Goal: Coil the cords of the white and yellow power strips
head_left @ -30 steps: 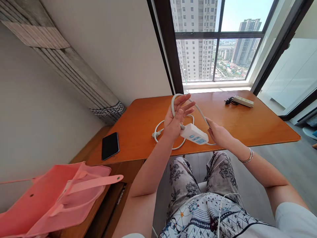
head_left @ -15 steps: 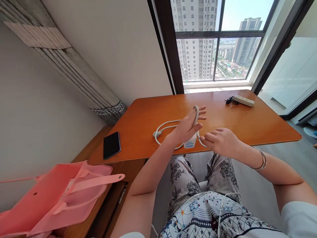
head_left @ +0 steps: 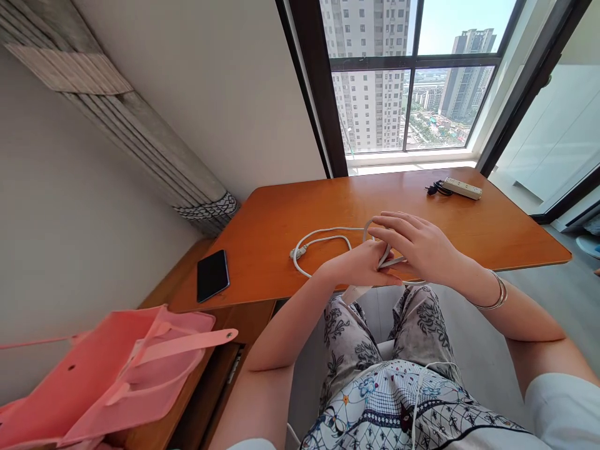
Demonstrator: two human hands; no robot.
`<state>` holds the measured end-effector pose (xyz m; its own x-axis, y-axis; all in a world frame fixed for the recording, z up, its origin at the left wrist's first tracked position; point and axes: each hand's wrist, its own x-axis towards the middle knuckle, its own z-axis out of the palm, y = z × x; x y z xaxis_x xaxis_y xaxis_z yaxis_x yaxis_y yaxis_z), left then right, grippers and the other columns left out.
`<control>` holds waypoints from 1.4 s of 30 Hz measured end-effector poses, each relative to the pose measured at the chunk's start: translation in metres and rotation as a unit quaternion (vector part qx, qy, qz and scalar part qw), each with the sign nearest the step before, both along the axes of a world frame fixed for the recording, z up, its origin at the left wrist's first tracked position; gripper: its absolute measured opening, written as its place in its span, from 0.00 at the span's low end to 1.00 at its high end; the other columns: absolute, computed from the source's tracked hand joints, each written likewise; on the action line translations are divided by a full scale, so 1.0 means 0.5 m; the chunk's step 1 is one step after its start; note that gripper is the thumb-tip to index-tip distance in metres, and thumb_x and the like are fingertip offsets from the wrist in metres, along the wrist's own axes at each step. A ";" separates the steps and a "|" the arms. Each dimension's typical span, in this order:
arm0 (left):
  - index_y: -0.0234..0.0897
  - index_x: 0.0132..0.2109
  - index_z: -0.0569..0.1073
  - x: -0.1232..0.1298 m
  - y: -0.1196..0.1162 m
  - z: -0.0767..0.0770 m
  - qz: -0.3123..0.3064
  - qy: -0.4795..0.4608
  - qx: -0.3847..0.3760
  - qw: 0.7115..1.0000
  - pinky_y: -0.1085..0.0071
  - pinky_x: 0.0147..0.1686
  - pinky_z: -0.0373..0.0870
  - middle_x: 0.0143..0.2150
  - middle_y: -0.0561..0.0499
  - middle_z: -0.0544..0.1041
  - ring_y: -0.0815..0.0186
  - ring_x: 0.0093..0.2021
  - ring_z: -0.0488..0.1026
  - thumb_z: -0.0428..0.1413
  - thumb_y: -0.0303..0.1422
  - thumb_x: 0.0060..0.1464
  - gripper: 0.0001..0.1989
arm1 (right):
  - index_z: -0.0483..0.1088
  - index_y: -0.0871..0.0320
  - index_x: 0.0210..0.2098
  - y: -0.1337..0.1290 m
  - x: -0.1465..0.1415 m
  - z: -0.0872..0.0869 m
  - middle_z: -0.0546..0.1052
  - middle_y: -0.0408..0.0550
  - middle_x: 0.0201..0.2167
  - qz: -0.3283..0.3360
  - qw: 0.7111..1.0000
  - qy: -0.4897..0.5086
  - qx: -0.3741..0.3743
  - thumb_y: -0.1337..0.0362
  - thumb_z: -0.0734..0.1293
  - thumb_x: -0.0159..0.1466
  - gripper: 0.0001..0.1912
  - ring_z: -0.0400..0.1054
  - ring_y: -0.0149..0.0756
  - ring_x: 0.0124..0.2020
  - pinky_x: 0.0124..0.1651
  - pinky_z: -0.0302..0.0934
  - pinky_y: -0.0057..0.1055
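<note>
And here, just right of the frame's middle, both hands meet over the near edge of the bench [head_left: 262,228]! The left hand [head_left: 359,265] grasps loops of white cord [head_left: 337,228], its fingers partly covered; holding it there likely keeps the turns together. The right hand [head_left: 417,240] reaches across, fingers bent over the left; whether they pinch the cord, I can't tell. Below the left wrist peeks the white power strip [head_left: 356,294], mostly hidden, past the bench edge. Left of centre, slack curves round to the plug [head_left: 297,252], resting flat, presumably leaving the cord free to run. Upper right lies a beige power strip [head_left: 463,189]; centre left, a phone [head_left: 213,275], both well apart, which should keep them from snagging.
</note>
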<state>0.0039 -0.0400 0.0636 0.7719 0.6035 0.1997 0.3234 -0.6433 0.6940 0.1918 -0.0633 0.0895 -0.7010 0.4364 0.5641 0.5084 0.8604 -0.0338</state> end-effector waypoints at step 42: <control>0.39 0.28 0.58 -0.021 -0.021 0.030 0.027 -0.399 -0.468 0.788 0.79 0.15 0.53 0.14 0.65 0.44 0.78 0.13 0.37 0.55 0.48 0.60 0.22 | 0.72 0.58 0.38 0.084 0.010 -0.116 0.78 0.46 0.33 0.169 0.692 0.359 -0.603 0.48 0.77 0.52 0.24 0.74 0.35 0.35 0.43 0.69 0.33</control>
